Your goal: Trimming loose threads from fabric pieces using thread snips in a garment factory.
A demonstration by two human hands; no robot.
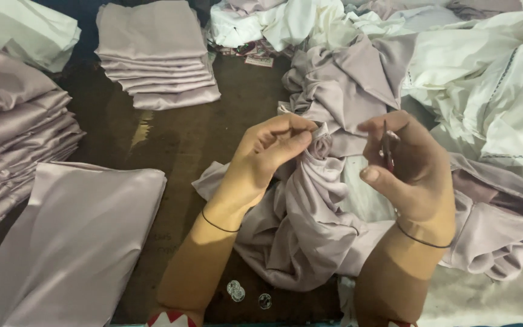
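Coins point(237, 291) lay at lower centre by my wrists. Left hand point(267, 154) pinched a bunched fold of mauve cloth point(310, 224), mid-frame. Right hand point(410, 163) gripped small snips point(387, 145). Risk: blade near fold, slack cloth could get nicked.
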